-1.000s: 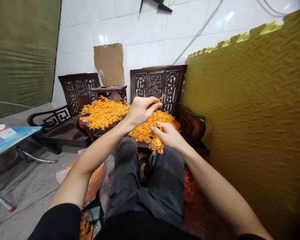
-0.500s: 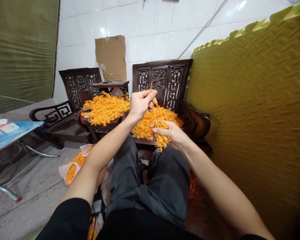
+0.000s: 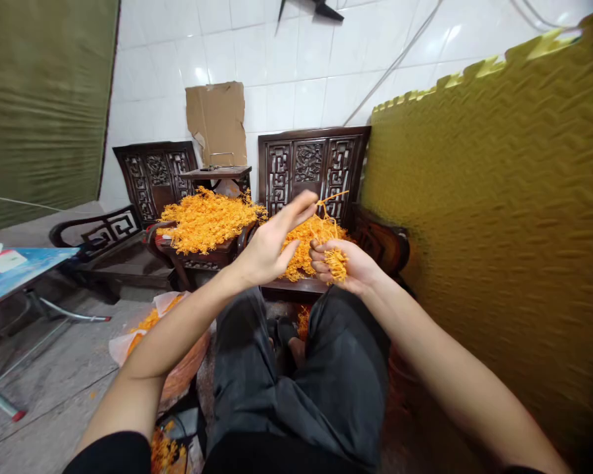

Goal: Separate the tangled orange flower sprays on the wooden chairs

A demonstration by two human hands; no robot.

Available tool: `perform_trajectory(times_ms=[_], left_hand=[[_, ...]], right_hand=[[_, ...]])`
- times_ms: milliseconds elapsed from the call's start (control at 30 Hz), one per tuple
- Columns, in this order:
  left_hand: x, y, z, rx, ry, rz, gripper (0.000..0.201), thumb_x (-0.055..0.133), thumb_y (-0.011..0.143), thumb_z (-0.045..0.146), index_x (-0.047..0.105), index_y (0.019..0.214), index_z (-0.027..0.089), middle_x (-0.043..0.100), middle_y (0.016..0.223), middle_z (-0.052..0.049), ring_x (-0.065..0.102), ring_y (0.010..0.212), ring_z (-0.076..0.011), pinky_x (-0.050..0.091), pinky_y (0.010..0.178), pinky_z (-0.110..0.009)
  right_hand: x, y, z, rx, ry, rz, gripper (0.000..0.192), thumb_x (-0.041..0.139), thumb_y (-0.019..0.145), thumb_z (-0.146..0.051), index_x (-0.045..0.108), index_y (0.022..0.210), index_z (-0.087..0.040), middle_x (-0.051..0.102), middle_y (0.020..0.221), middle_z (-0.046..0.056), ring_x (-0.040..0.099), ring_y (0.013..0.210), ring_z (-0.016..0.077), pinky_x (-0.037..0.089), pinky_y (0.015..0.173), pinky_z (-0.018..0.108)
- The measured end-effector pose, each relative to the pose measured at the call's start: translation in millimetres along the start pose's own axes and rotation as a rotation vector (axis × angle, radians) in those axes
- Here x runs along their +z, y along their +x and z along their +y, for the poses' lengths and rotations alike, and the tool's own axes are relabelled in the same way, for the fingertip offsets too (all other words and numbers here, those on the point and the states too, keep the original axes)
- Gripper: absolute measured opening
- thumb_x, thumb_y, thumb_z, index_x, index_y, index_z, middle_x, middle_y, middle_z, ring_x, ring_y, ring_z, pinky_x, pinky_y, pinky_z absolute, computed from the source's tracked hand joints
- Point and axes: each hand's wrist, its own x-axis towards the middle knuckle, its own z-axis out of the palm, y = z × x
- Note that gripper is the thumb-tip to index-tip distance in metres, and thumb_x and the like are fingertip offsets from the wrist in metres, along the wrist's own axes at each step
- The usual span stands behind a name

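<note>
Cupping a loose bundle of orange strands in my right hand, left hand spread beside it: strands could slip onto my lap.

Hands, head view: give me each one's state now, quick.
Left hand: open, fingers stretched out, fingertips against the loose ends of the orange strands.
Right hand: palm up, fingers curled shut on the bunch of orange strands.

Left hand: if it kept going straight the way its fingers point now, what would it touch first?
The left hand points up and right; its fingers would likely first meet the orange strands rising from the right hand, then the carved chair back. Depth is unclear.
</note>
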Motion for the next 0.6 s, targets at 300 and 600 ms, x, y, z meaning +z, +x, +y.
perform_trajectory(times_ms=[300,600], left_hand=[[-9.2,-2,11,0.151,0.799,-0.500,0.027,0.047,0.099,0.029,0.068,0.095,0.013,0.074,0.092,-0.013,0.071,0.090,-0.0259,0.055,0.099,-0.048],[-8.6,-4,6,-0.623,-0.072,-0.766,0.013,0.050,0.083,0.017,0.050,0.070,0.018,0.052,0.063,0.001,0.045,0.054,-0.0105,0.034,0.051,-0.023]], right_hand=[[11,-2,-7,0.213,-0.599,-0.579,0.010,0.059,0.077,-0.021,0.056,0.085,-0.016,0.049,0.056,-0.006,0.048,0.045,0.0109,0.049,0.047,0.026],[20,5,-44,-0.047,-1.777,-0.383,0.011,0.055,0.082,-0.024,0.062,0.087,-0.017,0.068,0.080,0.005,0.055,0.066,0.0166,0.039,0.060,0.029]])
